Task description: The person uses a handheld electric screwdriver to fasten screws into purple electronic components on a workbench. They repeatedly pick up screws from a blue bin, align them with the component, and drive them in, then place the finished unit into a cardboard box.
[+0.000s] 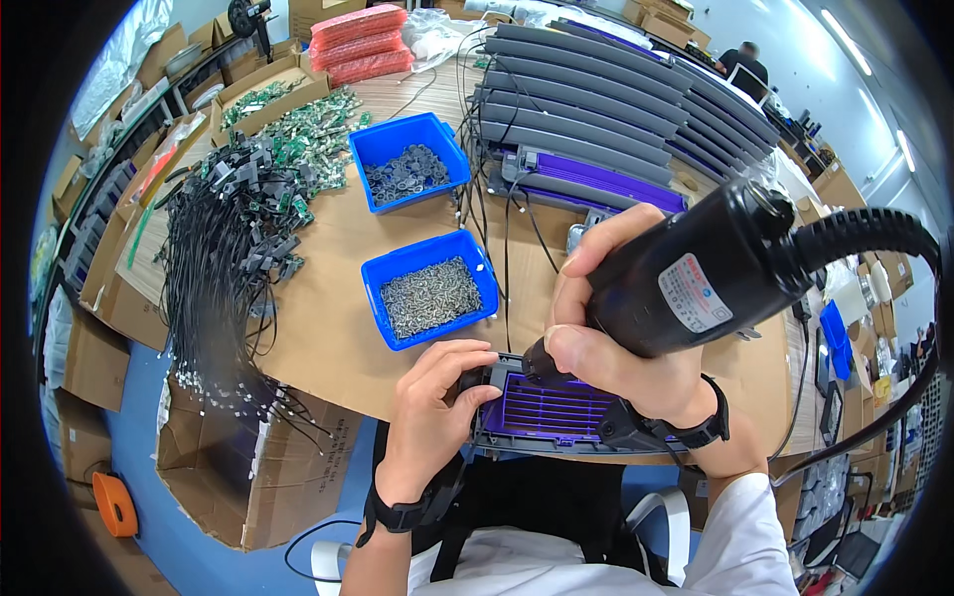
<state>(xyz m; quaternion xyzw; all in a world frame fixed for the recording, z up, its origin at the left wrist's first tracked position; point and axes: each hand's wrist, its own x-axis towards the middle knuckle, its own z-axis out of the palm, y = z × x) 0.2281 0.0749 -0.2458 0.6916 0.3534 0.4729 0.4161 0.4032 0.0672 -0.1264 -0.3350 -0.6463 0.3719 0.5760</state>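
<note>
As a person in a white sleeve leans over a crowded bench, the right hand (631, 375) wraps its fingers around the thick barrel of a black power driver (686, 273), nose angled down at a purple-and-grey slatted housing (556, 409) that lies at the bench's near edge, just before the person's lap. The left hand (435, 402) pinches a dark part at the housing's 9 o'clock end, thumb against fingers, apparently to steady the piece against the tool's push; whether the driver's tip touches it cannot be told. Taking the housing as the dial's centre, a blue bin of screws (432, 298) sits between 10 and 11 o'clock, seemingly placed for a short reach, with a second blue bin of small grey parts (405, 169) beyond it at 11. Bundled black cables (224, 248) sprawl at 10, beside loose green circuit boards (333, 119), while long grey panels (576, 94) stand ranked at 12. Toward 2 o'clock loops the driver's heavy cord (909, 233), probably led that way to clear the work. Blocking the view, the barrel and a black wrist-side device (628, 427) cover part of the housing, and loose thin leads trail past the screws.
</note>
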